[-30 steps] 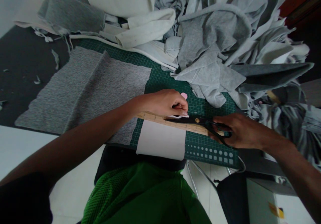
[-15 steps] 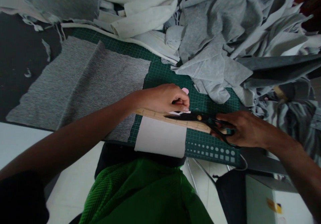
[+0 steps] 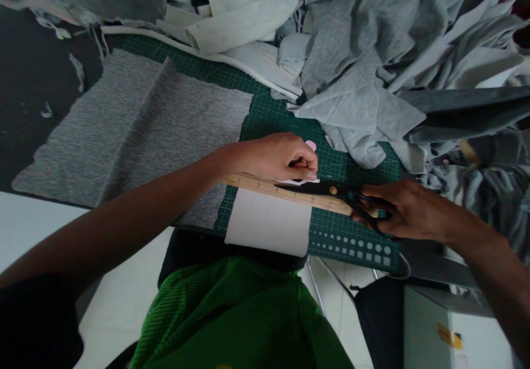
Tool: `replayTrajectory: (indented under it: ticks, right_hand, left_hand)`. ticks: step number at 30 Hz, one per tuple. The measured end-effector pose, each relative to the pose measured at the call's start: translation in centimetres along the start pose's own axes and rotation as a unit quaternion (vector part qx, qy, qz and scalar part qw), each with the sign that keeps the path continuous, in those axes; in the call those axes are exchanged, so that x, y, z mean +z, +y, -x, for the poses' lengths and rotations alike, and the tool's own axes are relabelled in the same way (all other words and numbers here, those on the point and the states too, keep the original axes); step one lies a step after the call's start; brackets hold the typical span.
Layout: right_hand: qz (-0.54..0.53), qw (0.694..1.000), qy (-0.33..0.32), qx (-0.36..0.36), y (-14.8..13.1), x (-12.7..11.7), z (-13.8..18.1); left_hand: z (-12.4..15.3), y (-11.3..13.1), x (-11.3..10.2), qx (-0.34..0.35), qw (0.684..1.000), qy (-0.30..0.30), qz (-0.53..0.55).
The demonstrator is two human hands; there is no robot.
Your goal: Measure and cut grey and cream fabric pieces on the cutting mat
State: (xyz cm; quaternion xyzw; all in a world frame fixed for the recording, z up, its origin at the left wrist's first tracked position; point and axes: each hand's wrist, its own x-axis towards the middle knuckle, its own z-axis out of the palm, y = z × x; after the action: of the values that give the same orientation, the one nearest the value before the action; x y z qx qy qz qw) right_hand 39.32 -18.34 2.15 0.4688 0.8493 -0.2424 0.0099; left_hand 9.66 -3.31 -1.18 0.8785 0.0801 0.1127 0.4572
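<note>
My right hand is closed around the handles of black scissors, whose blades point left along a wooden ruler. My left hand pinches the edge of a narrow white strip just above the ruler, close to the blades. Below the ruler lies a pale fabric piece that reaches past the table's front edge. A pink round thing shows behind my left fingers; its kind is hard to tell.
A green cutting mat lies under the work. Grey knit fabric spreads to the left. Heaped grey cloth and folded cream fabric fill the far side. A black chair stands below right.
The view has shifted slightly, so things appear a little to the right and mostly higher. Both hands keep nearly the same places relative to the ruler and fabric.
</note>
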Motion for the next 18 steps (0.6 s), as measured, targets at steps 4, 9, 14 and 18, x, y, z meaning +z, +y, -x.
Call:
replayTrajectory:
  ticks: [4,9,14,18]
  right_hand:
    - [0.004,1.000,0.015,-0.022,-0.14,-0.07,-0.20]
    - [0.011,0.999,0.019,-0.027,0.17,0.16,-0.08]
    - [0.007,0.999,0.019,-0.030,0.46,0.35,0.12]
    - [0.001,0.999,0.016,-0.029,0.60,0.39,0.25]
  left_hand:
    - [0.03,0.12,-0.08,-0.002,1.000,-0.004,-0.009]
    - [-0.04,0.08,-0.10,-0.007,1.000,-0.010,-0.013]
    - [-0.04,0.05,-0.05,-0.007,1.000,-0.009,-0.009]
    - [-0.01,0.11,-0.10,-0.006,1.000,-0.012,-0.006]
